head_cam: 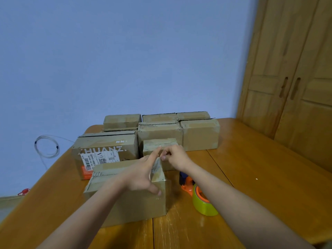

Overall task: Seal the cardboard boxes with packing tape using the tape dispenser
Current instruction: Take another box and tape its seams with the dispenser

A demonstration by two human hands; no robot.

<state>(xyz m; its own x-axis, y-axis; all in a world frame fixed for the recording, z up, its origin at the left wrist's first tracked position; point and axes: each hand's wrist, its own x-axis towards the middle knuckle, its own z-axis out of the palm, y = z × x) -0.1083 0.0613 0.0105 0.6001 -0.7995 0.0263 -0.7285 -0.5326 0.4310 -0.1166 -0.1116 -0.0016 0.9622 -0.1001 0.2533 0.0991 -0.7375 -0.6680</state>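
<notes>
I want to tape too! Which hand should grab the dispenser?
Probably the right hand: the dispenser lies on its side of the box, under that forearm. The left hand rests on the box.

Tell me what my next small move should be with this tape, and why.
Probably lay the loose tape strip down over the near box edge and smooth it. Your right hand pinches its raised end, your left hand braces the box, and the tape dispenser sits idle beside it.

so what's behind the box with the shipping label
More cardboard boxes stand in rows behind the labelled box, reaching toward the blue wall. Their lower parts and the table behind it are hidden by it.
</notes>
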